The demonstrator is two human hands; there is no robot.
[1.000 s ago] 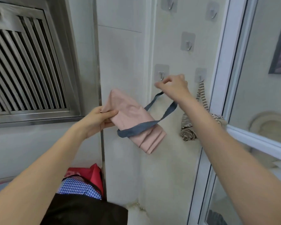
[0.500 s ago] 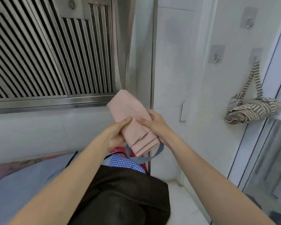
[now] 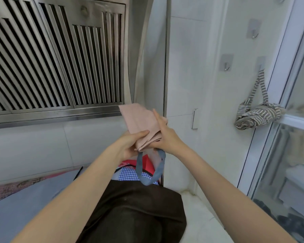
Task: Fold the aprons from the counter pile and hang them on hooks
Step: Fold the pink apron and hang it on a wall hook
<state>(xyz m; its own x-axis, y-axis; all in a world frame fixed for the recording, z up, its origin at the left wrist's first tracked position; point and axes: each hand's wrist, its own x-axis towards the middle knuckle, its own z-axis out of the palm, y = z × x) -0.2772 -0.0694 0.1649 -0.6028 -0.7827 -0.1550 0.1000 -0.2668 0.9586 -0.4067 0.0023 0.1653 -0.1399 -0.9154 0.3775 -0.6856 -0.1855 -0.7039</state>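
Observation:
A folded pink apron is held upright in front of me, its blue-grey neck strap hanging in a loop below. My left hand grips the bundle's lower end, thumb across the front. My right hand holds the same end from the right, fingers laid along the fold. On the white wall to the right are adhesive metal hooks: one bare hook, another higher up. A striped folded apron hangs by its strap from a third hook.
Below my arms lies the counter pile: a dark brown apron, a blue checked one, a red one and a grey-blue one. A steel range hood fills the upper left. A glass door stands at the right.
My right hand let go of the strap near the hooks and came down onto the pink bundle. The strap now dangles below, and my view has turned left and down.

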